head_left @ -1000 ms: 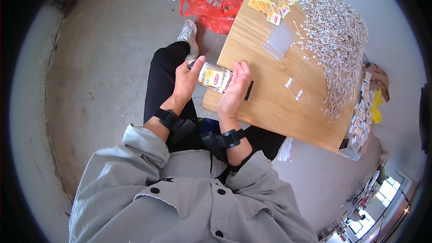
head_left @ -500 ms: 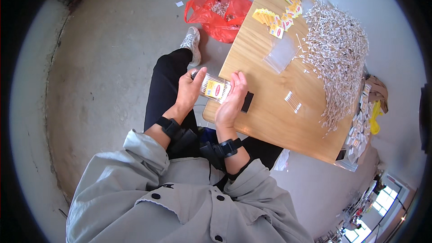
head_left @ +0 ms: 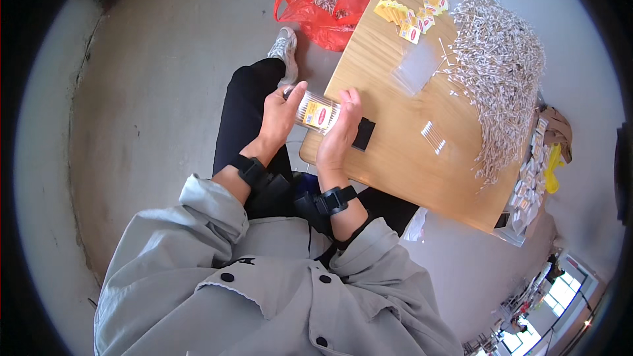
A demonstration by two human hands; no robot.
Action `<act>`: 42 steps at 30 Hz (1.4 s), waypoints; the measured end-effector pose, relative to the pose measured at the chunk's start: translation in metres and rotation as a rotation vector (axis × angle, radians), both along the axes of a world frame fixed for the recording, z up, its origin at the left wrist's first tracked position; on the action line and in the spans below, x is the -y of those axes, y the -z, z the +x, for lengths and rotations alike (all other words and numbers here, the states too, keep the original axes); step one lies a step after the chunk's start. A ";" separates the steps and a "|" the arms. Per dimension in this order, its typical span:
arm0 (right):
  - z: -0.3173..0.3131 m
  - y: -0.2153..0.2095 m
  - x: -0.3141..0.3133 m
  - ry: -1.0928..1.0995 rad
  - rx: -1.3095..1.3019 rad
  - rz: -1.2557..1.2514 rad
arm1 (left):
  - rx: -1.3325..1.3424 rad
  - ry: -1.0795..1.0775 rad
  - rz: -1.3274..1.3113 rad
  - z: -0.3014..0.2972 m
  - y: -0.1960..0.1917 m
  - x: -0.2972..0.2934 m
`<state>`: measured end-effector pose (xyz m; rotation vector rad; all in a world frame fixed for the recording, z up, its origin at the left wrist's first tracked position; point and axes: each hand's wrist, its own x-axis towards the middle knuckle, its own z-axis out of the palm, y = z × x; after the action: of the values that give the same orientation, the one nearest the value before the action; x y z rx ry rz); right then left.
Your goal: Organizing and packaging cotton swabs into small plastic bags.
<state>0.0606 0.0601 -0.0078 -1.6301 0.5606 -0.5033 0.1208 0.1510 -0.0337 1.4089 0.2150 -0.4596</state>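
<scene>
A clear bag of cotton swabs [head_left: 318, 113] with a yellow and white card in it is held between my two hands, just off the table's near left corner. My left hand [head_left: 278, 118] grips its left end, thumb on top; a small dark thing shows by that thumb, too little of it to name. Against the bag's right end rests the palm of my right hand [head_left: 339, 130], its fingers pointing up and slightly bent, its thumb hidden. Right of that hand, a black flat block [head_left: 364, 134] lies on the table. Farther right is a small row of cotton swabs [head_left: 433, 138].
The wooden table [head_left: 395, 168] carries a large heap of loose cotton swabs [head_left: 498, 72], yellow and white cards [head_left: 410, 31] and clear empty bags [head_left: 417, 71]. Filled packs [head_left: 529, 181] line its right edge. A red plastic bag [head_left: 323, 10] with swabs stands on the floor.
The whole view has shifted slightly, so the table and its things sit a little higher. Both hands keep the bag between them in nearly the same hold.
</scene>
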 end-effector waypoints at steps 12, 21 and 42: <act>-0.013 0.014 -0.002 0.045 0.121 0.194 | -0.228 -0.291 -0.153 -0.042 -0.019 -0.022; -0.022 0.011 0.015 -0.066 0.134 0.255 | -0.268 -0.305 -0.420 -0.052 -0.017 0.006; 0.027 -0.061 -0.061 -0.206 0.199 0.437 | -0.085 -0.203 -0.334 -0.025 -0.065 -0.047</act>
<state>0.0872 0.1209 0.0537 -1.1887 0.3209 -0.3548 0.0961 0.1976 0.0309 1.0299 0.3305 -0.3681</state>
